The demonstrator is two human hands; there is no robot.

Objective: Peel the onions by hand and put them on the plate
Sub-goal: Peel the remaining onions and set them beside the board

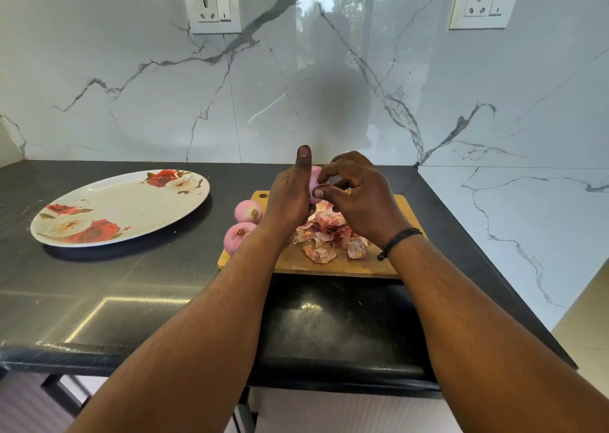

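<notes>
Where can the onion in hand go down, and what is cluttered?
The floral plate holds nothing, so its whole face is free. Dark counter is bare in front of the plate and left of the cutting board. The board is crowded: onion skins under the hands, two peeled onions at its left edge.

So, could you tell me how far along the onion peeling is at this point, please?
Two peeled onions sit at the left edge of the cutting board, beside a pile of skins. A third onion is in hand: the left hand holds it while the right hand pinches at its skin. The plate holds no onions yet, so all the moving across is left.
</notes>
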